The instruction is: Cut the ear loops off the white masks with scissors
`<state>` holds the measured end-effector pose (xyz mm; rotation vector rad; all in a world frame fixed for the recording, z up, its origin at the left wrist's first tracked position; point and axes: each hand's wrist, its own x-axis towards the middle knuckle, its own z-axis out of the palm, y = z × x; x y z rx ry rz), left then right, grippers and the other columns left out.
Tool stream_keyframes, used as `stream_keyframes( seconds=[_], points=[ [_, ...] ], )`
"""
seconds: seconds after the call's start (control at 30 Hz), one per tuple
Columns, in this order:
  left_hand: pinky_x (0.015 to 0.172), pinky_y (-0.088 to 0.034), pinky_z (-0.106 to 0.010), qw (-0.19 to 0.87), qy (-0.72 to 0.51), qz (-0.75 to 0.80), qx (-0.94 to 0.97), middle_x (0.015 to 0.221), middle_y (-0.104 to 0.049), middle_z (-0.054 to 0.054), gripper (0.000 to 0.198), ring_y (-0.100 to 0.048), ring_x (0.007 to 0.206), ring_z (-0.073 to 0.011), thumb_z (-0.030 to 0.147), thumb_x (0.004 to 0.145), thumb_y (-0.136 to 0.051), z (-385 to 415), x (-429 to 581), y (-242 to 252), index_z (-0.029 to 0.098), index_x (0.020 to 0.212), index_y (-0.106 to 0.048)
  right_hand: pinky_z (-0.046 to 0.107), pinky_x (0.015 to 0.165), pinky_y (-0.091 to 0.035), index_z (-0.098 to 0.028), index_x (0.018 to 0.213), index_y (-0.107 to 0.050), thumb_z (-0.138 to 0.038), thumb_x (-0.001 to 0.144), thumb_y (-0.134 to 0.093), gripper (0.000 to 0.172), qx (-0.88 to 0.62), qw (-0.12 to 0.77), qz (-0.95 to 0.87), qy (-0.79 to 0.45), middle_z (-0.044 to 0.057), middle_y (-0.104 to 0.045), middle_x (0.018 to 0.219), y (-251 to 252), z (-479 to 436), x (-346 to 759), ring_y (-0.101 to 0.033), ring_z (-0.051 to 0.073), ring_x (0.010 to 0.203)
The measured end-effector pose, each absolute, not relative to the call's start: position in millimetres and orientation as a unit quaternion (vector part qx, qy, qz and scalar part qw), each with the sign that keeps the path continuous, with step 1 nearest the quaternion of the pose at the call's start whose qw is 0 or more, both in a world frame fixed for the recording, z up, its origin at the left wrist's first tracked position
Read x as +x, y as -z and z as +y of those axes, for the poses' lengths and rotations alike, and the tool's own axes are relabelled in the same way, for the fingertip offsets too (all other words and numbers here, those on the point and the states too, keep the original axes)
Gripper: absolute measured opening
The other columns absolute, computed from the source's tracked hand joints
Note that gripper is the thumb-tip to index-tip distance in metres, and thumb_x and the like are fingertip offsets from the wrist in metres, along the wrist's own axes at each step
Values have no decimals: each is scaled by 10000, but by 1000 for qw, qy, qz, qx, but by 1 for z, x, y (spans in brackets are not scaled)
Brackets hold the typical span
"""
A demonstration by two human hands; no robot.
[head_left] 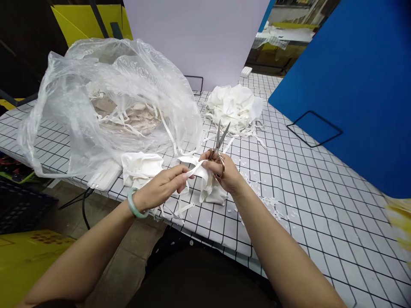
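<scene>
Between my two hands stretches a white cloth piece (pixel 206 182) with narrow straps, held just above the checked tablecloth. My left hand (pixel 167 182), with a pale green bangle at the wrist, is closed, pinching one edge of the cloth. My right hand (pixel 226 171) is closed too. Its fingers are through the handles of a pair of scissors (pixel 218 143), blades slightly apart and pointing away from me, while thumb and fingertips also grip the cloth. Left of these lies another folded white cloth piece (pixel 141 167) at the table's edge.
A big clear plastic bag (pixel 61 111) full of strapped cloth pieces stands at left. Behind my right hand is a heap of white pieces (pixel 236 107). Small white clippings (pixel 268 201) are scattered at right. A blue panel (pixel 346 94) and a pale panel (pixel 195 38) border the table.
</scene>
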<state>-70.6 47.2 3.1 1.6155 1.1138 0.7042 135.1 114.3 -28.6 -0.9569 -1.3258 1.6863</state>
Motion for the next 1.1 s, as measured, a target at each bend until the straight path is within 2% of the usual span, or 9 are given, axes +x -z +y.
stream_keyframes(
  seconds=[0.1,0.27,0.37,0.5,0.63,0.73,0.87,1.03,1.1],
  points=[
    [643,-426,-264,449,-317,501,668,763,-557,-13,269,-510,704,-145,364,987,-482,50,-69,2,169,874,-627,253,542,-319,-181,770,-638,-327,701,-775,211,-391,348,-553,-649,-31,-548,660,20,110,138,-466,109,588],
    [546,-371,-238,461,-342,532,623,718,-538,20,172,-435,578,-114,236,965,-453,52,-69,13,186,1013,-611,252,536,-294,-179,752,-619,-348,671,-793,256,-390,344,-548,-655,-39,-522,636,13,108,143,-444,103,577],
    [686,-457,-283,455,-334,457,688,763,-592,-22,239,-554,728,-147,143,915,-440,49,-67,9,170,796,-645,250,520,-293,-178,735,-605,-349,654,-783,260,-391,359,-522,-667,-40,-514,624,14,109,143,-438,102,564],
    [843,-526,-357,539,-383,400,635,947,-648,-77,198,-631,915,-194,169,903,-476,46,-65,3,154,881,-671,253,520,-315,-181,725,-597,-354,643,-788,270,-399,358,-535,-653,-35,-525,621,15,109,142,-449,108,560],
    [589,-483,-269,664,-341,403,530,894,-651,-76,233,-575,676,-135,327,940,-525,46,-65,-1,132,934,-653,250,519,-309,-184,743,-594,-380,686,-777,274,-393,333,-564,-645,-36,-527,625,11,109,144,-450,106,557],
    [600,-463,-263,599,-336,408,601,848,-611,-49,293,-504,646,-111,390,975,-550,42,-63,-6,144,913,-697,248,531,-320,-184,766,-597,-388,704,-773,277,-385,331,-568,-648,-40,-528,640,12,108,144,-449,102,564],
    [1017,-475,-382,454,-463,368,666,1130,-578,-97,258,-550,1159,-232,336,1000,-549,36,-51,-8,186,896,-732,258,556,-350,-188,783,-595,-429,671,-796,333,-388,346,-540,-661,-43,-532,645,25,95,129,-456,109,576],
    [800,-534,-336,485,-558,367,565,1024,-561,-80,301,-605,915,-184,333,1030,-490,32,-30,12,176,856,-680,289,618,-407,-207,773,-554,-523,669,-784,405,-389,355,-540,-656,-36,-530,672,39,66,115,-499,141,639],
    [812,-514,-332,435,-573,404,566,953,-542,-72,304,-575,969,-199,325,1034,-482,28,-23,19,177,844,-667,308,682,-432,-207,818,-564,-494,748,-745,347,-418,359,-585,-595,-7,-588,772,36,57,126,-547,164,722]
  ],
)
